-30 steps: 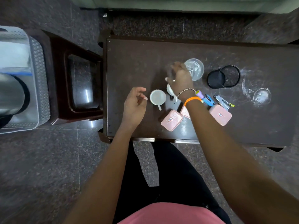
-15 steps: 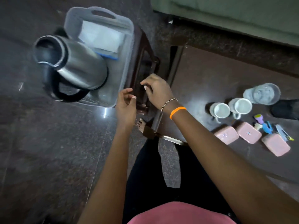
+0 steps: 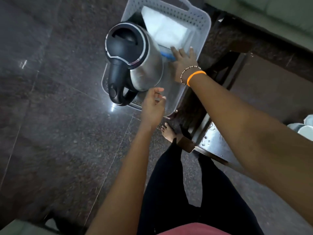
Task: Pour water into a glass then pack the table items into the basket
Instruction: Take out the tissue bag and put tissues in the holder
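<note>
Fingers [image 3: 182, 54] straight, spread inside basket [image 3: 201, 29]

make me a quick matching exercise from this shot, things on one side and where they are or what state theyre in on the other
Things:
1. kettle
2. right hand
3. left hand
4. white folded item

Places or states:
A. fingers loosely curled, holding nothing, near the kettle handle
B. lying at the far end of the basket
C. fingers straight, reaching into the basket
D. standing in the basket, lid closed

Pairs: 1-D, 2-C, 3-A, 4-B
</note>
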